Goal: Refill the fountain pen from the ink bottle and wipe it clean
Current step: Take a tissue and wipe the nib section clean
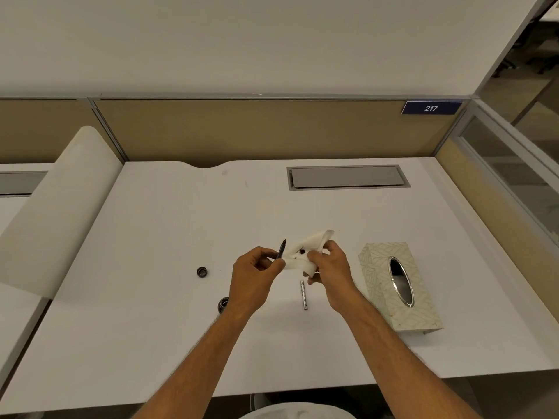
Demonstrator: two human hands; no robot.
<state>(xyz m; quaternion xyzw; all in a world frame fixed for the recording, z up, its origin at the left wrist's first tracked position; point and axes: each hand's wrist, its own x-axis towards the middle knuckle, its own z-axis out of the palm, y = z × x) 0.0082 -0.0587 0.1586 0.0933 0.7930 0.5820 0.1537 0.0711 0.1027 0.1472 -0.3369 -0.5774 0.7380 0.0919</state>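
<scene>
Above the middle of the white table (169, 237), the left hand (254, 276) holds the fountain pen (281, 250) pinched between thumb and fingers (279, 263), which are closed on its lower end. The pen's long axis runs nearly upright in the view, leaning slightly to the right, with the dark tip pointing up and away from the person, towards the back partition (242, 128). Just to the right of the pen, the right hand (331, 267) grips a crumpled white tissue (305, 252), its fingers curled shut around the wad; a dark ink blot shows on the tissue's face near the pen. The tissue's left edge reaches the left thumb, and whether it touches the pen itself cannot be told. Both hands hover over the table, close together. Below them on the surface lies a silvery pen barrel (303, 294), its long axis running almost straight towards and away from the person. Left of the left wrist stands the dark ink bottle (223, 304), partly hidden by the forearm, and further left and back its round dark cap (201, 271) rests on the table, apart from the bottle. To the right of the hands sits a patterned tissue box (378, 273) with an oval metal-rimmed opening, lying at an angle. A grey cable hatch (344, 176) is set into the table's far side, and a blue sign (431, 108) reading 217 sits on the partition.
</scene>
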